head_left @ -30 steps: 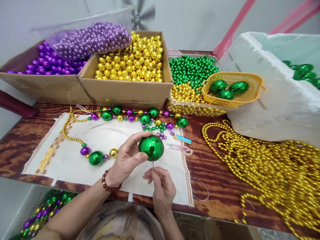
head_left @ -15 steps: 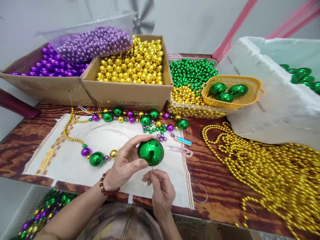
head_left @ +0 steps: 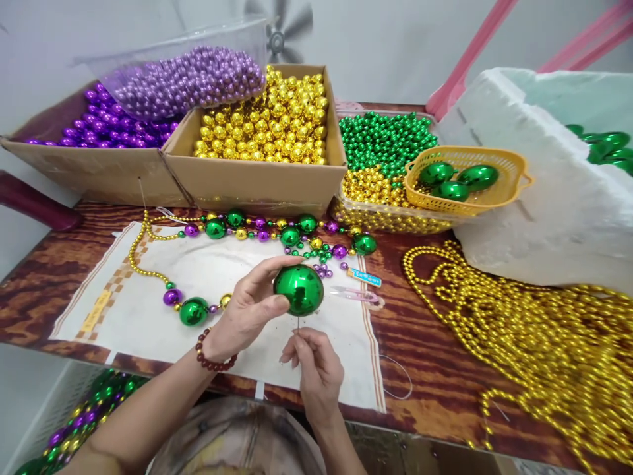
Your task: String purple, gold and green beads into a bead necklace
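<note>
My left hand (head_left: 250, 310) grips a large shiny green bead (head_left: 299, 290) between thumb and fingers, above a white cloth (head_left: 163, 343). Just below it, my right hand (head_left: 316, 369) pinches a thin needle (head_left: 298, 324) that points up to the bead's underside; whether its tip is inside the bead I cannot tell. A string of green, purple and gold beads (head_left: 194, 311) lies around the cloth, its near end passing behind my left hand. Small loose green beads (head_left: 316, 251) and light purple beads (head_left: 324, 270) rest on the cloth behind the large bead.
Boxes of purple beads (head_left: 106, 125) and gold beads (head_left: 262, 135) stand at the back. A yellow basket (head_left: 509, 188) holds large green beads beside a white foam box (head_left: 509, 218). Gold bead strands (head_left: 534, 343) cover the right side. Pink snips (head_left: 359, 297) lie near a blue-labelled strip (head_left: 364, 277).
The view has shifted slightly. My left hand still holds the green bead, now a little higher relative to the right hand, and more of the needle shows between them.
</note>
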A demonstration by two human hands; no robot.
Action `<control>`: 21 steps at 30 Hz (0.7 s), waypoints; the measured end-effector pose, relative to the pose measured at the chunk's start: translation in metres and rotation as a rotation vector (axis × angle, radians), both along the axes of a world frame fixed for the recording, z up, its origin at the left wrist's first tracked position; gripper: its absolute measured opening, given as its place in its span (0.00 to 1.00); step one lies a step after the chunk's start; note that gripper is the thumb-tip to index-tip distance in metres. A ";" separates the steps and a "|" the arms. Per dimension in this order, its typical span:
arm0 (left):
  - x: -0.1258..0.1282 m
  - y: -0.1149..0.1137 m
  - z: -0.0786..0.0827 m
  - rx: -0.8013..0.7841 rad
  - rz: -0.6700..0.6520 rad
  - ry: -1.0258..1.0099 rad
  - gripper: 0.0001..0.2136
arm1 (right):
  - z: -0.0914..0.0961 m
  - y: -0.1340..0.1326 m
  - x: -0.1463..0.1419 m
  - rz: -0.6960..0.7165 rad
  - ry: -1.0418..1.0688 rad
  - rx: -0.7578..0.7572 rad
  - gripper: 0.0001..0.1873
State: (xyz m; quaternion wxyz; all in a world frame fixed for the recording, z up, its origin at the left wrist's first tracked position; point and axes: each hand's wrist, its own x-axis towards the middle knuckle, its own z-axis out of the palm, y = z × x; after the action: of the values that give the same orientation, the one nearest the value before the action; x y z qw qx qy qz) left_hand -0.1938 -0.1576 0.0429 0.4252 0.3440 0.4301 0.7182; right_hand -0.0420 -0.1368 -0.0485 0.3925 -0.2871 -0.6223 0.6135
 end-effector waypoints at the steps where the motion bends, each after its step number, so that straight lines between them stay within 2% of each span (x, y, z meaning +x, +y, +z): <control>1: -0.001 0.001 0.001 -0.009 0.005 0.001 0.20 | 0.001 0.000 -0.001 0.001 -0.012 0.009 0.08; 7: -0.001 0.005 0.003 -0.008 0.004 -0.069 0.19 | 0.000 -0.008 -0.003 -0.047 -0.057 0.054 0.09; 12: 0.002 0.006 0.001 -0.009 -0.007 -0.079 0.20 | -0.001 -0.011 -0.005 -0.022 -0.064 0.058 0.08; 16: 0.000 0.003 -0.002 0.003 0.005 -0.033 0.21 | -0.006 -0.008 -0.005 -0.001 -0.057 0.197 0.07; 21: 0.001 -0.002 -0.001 0.048 0.024 0.112 0.22 | -0.011 -0.004 -0.008 -0.053 -0.039 0.183 0.09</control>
State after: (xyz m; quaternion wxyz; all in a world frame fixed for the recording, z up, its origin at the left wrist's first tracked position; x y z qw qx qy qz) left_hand -0.1927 -0.1595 0.0416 0.3835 0.3887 0.4400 0.7129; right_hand -0.0496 -0.1406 -0.0595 0.4209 -0.2780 -0.6755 0.5378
